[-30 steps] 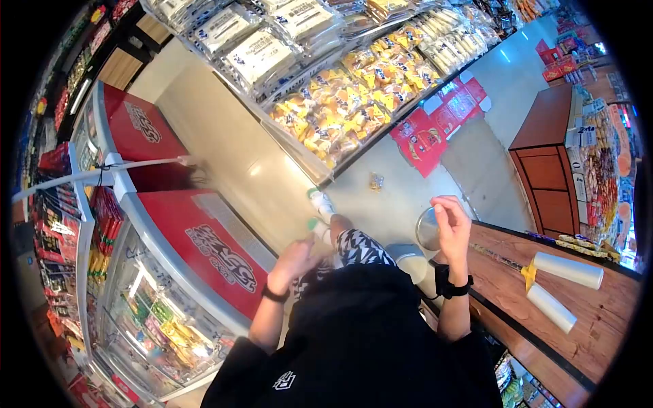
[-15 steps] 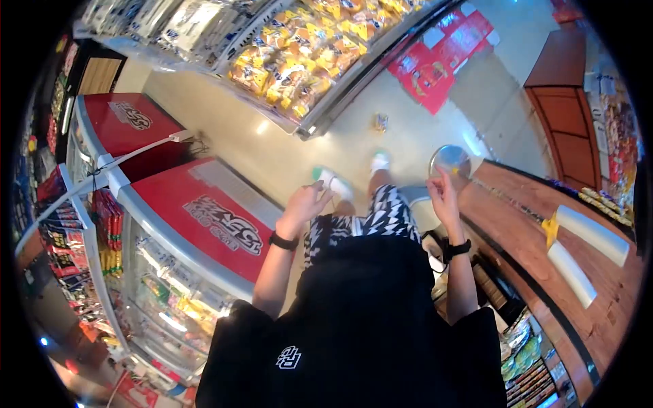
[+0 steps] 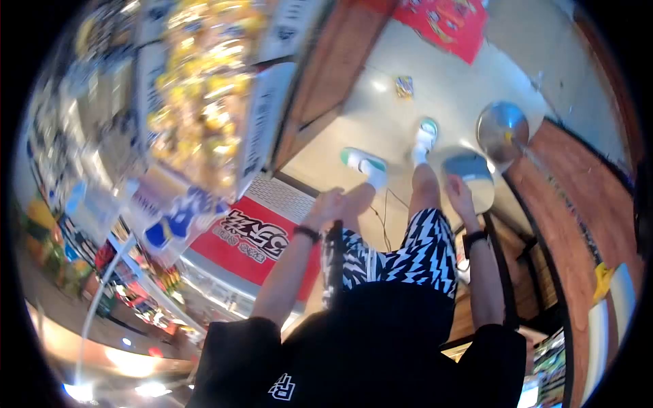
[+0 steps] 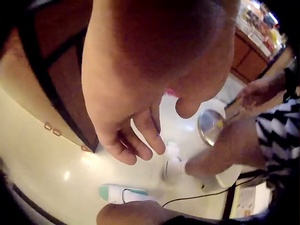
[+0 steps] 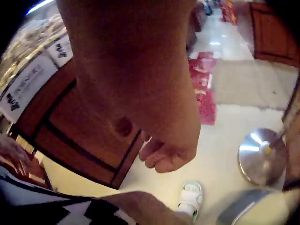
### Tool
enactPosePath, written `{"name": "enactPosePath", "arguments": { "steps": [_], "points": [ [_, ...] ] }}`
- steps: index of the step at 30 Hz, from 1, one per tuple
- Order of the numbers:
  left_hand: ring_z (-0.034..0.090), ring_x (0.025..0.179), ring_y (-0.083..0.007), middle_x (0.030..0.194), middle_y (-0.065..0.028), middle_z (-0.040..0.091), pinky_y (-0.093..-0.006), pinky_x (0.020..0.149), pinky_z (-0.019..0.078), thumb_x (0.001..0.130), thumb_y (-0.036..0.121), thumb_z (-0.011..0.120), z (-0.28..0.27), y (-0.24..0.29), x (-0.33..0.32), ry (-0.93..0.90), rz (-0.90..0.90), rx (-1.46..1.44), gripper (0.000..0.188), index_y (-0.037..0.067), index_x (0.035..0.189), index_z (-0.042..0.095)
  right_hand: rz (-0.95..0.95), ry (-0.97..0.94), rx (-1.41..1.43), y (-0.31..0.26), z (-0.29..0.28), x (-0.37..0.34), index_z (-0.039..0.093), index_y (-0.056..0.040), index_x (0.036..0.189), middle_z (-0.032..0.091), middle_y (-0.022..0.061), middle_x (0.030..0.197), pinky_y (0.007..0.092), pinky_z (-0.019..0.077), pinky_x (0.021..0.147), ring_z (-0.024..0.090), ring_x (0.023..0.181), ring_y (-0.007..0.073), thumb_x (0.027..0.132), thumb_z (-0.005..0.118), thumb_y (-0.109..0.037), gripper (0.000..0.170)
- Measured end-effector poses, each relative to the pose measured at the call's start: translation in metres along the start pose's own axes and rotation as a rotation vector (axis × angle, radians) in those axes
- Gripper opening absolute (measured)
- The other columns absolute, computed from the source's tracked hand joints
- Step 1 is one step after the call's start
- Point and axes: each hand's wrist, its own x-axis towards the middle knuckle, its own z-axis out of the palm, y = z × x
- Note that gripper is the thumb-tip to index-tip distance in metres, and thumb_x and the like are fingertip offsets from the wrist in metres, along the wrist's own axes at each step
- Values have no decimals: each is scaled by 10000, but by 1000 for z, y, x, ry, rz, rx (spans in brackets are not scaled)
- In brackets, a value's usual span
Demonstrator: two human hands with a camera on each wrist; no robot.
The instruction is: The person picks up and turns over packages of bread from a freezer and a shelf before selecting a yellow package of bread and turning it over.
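My left hand [image 3: 325, 207] hangs in front of the left thigh, beside the red freezer lid [image 3: 248, 238]. In the left wrist view its fingers [image 4: 140, 140] droop loosely and hold nothing. On the other side, my right hand [image 3: 461, 197] hovers near a rounded bin-like thing with a grey top [image 3: 469, 166]. The right wrist view has its fingers [image 5: 166, 157] loosely bent, with nothing in them. Beyond that hand stands a round shiny metal base [image 3: 502, 129] on the floor.
A small packet [image 3: 405, 87] lies on the floor ahead, short of a red printed sheet [image 3: 445, 27]. A display of packaged snacks [image 3: 204, 102] rises at left. The wooden counter [image 3: 571, 183] runs along the right. A thin black cable [image 3: 386, 224] trails between the legs.
The view has swung leftward, bringing the snack display closer on the left. The feet have stepped, and both hands have dropped beside the thighs, the right one away from the metal base.
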Motion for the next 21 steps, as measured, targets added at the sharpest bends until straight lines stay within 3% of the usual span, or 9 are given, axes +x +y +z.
{"name": "enactPosePath", "arguments": {
  "steps": [2, 4, 5, 8, 11, 13, 14, 15, 21],
  "points": [
    [673, 868, -336, 881, -194, 683, -396, 769, 530, 879, 333, 606, 17, -15, 74, -77, -75, 245, 364, 34, 1087, 628, 214, -29, 97, -46, -9, 20, 580, -21, 1155, 650, 100, 930, 306, 488, 738, 599, 841, 155, 901, 601, -184, 302],
    [675, 870, -303, 933, -156, 692, -374, 778, 526, 885, 341, 606, 25, 26, 152, -216, -225, 163, 346, 30, 1036, 630, 227, 0, 41, 11, 15, 40, 575, -23, 1165, 657, 115, 884, 318, 502, 708, 626, 810, 188, 879, 621, -190, 335],
    [672, 896, -276, 961, -154, 690, -372, 803, 516, 895, 364, 599, 41, -1, 197, -159, -25, 124, 375, 22, 1045, 629, 176, 11, 14, 33, 27, 65, 571, -25, 1175, 664, 129, 838, 330, 515, 677, 653, 780, 221, 856, 641, -197, 368],
    [649, 980, -295, 1015, -165, 681, -377, 844, 502, 899, 391, 587, 69, 28, 303, 65, 17, -135, 409, 20, 1066, 633, 252, -98, -215, 52, 47, 122, 576, -73, 1167, 668, 137, 858, 347, 507, 739, 649, 824, 234, 897, 610, -225, 311],
    [636, 966, -356, 1008, -195, 668, -417, 851, 494, 897, 445, 558, 108, 53, 416, -16, 12, 21, 467, 4, 1034, 626, 261, -71, -179, 94, 59, 202, 597, -98, 1142, 673, 144, 831, 373, 510, 738, 657, 802, 267, 917, 580, -292, 297],
    [637, 945, -372, 941, -198, 673, -441, 827, 498, 850, 498, 571, 138, 38, 464, 34, 120, -25, 472, 46, 971, 628, 84, -181, -462, 137, 78, 271, 584, -66, 1155, 675, 120, 995, 354, 487, 825, 637, 938, 211, 948, 507, -393, 394],
    [654, 889, -350, 894, -179, 681, -421, 809, 507, 809, 532, 595, 165, 2, 506, -2, 117, 49, 486, 72, 960, 633, -87, -410, -55, 193, 77, 312, 571, -78, 1201, 654, 80, 1096, 322, 467, 853, 610, 989, 172, 939, 523, -386, 407],
    [658, 822, -298, 827, -117, 678, -387, 780, 514, 778, 546, 619, 175, -11, 518, -67, 44, -230, 488, 72, 897, 631, 179, -464, 375, 188, 82, 338, 573, -113, 1233, 640, 38, 1122, 284, 456, 836, 596, 960, 140, 925, 534, -363, 398],
    [650, 860, -268, 907, -112, 666, -370, 793, 514, 759, 540, 665, 213, -48, 536, 61, -35, -99, 536, 57, 981, 597, 168, -538, 354, 244, 124, 475, 583, -99, 1198, 629, -4, 1074, 304, 446, 832, 570, 936, 117, 910, 569, -285, 342]
  ]
}}
